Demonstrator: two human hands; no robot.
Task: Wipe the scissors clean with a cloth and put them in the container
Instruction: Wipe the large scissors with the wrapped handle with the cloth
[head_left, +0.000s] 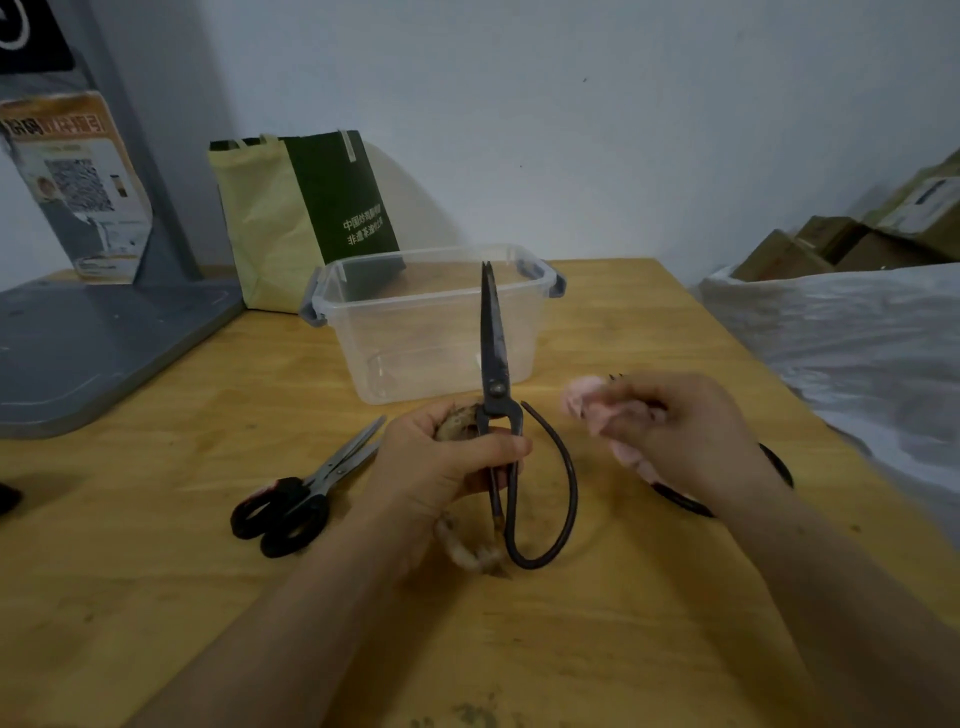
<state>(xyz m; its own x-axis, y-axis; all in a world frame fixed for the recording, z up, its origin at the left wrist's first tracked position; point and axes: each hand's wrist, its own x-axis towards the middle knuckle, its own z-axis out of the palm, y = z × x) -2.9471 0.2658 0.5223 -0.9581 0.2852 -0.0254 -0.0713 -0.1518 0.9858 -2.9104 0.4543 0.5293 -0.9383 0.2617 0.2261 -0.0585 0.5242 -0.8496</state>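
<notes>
Dark iron scissors (493, 353) upright, blades together, tips up in front of the clear container (363, 312) and not in it. Left hand (447, 462) curls round one handle just below the pivot. The other loop hangs free. Right hand (691, 431) sits beside them, apart, pinching a bunched pink cloth (587, 405) — blurred. Black-handled scissors (306, 488) lie flat on the table (156, 571), left of the left hand.

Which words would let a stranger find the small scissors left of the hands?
Start at the wooden table, in front of the clear container. The scissors lie flat left of the left hand. Unlike the upright dark pair, they have bright blades and thick black handles.
</notes>
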